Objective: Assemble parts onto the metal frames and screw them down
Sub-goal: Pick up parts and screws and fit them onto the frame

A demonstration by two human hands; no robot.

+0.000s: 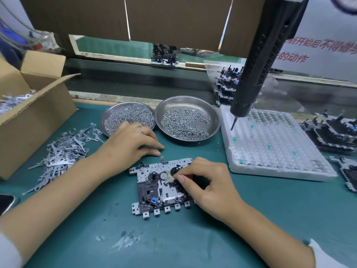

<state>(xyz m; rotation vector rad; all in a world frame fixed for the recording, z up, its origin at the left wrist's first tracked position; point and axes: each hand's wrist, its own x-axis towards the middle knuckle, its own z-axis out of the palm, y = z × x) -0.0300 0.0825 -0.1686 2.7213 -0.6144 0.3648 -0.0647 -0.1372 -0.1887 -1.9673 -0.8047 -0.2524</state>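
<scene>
Head view — metal frame [154, 190] seemingly under right-hand fingers [181, 178]

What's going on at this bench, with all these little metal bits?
A person is putting small parts onto a metal frame lying on the green mat. The right hand pinches a small pale part over the frame's middle. The left hand rests on the mat beside a dish of screws; a second dish sits next to it. A powered screwdriver hangs above, untouched. Loose metal strips lie to the left.
</scene>
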